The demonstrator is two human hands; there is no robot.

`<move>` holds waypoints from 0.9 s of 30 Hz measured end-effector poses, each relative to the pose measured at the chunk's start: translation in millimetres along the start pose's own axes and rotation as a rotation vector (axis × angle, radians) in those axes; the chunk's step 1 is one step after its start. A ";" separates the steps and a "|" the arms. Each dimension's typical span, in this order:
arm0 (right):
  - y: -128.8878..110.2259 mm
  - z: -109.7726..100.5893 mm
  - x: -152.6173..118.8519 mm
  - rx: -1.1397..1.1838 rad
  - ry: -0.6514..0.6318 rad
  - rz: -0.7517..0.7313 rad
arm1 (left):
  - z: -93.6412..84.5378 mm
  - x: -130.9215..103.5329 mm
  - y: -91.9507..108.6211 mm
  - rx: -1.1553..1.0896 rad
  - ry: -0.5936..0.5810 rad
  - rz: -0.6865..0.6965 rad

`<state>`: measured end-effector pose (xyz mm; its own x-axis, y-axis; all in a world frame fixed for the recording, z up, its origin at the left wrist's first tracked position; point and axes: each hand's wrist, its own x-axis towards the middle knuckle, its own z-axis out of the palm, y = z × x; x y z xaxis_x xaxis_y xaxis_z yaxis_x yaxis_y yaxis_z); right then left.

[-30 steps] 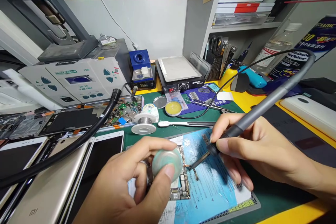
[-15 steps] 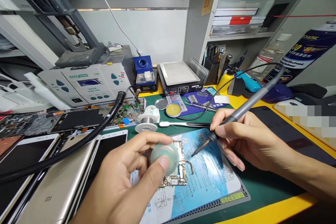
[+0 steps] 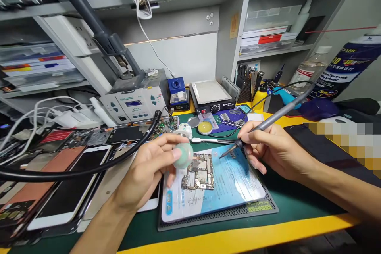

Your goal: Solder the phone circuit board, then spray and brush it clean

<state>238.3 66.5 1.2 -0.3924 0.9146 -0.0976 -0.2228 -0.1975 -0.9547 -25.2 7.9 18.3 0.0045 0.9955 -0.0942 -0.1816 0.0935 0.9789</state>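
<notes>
Between thumb and fingers, my left hand (image 3: pixel 149 166) grips a small round greenish translucent container (image 3: pixel 183 155), held just over the upper left of a circuit board (image 3: pixel 205 172). That board lies on a blue and white sheet (image 3: pixel 235 182) on a grey perforated pad. A grey soldering iron (image 3: pixel 275 116) is held like a pen in my right hand (image 3: pixel 268 147). Its dark tip points down left, to the right of the board and apart from it.
Several phones (image 3: pixel 71 186) lie at left under a thick black hose (image 3: pixel 89 172). Behind are a hot-air station (image 3: pixel 133 105), a hot plate (image 3: pixel 211 92), a yellow paste tin (image 3: pixel 204 127) and a white-tipped brush (image 3: pixel 211 141). A spray can (image 3: pixel 342 67) stands at right.
The view has shifted, showing more shelf and left side. My left hand with the container has drawn back left, uncovering more of the board. The dark strip seen beside the board no longer shows.
</notes>
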 end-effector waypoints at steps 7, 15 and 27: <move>0.9 2.3 1.1 -0.120 0.048 -0.118 | -14.4 -27.6 9.3 -0.154 0.177 -0.091; 0.6 13.7 3.4 -0.513 0.065 -0.256 | -8.3 -65.4 7.6 -1.003 0.111 -0.276; 3.0 14.0 2.1 -0.575 0.070 -0.277 | -0.6 -80.3 1.4 -1.037 0.097 -0.146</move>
<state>224.3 62.9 2.0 -0.3254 0.9293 0.1748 0.2144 0.2526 -0.9435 -26.4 -71.9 27.2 0.0233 0.9659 -0.2580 -0.9388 0.1099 0.3265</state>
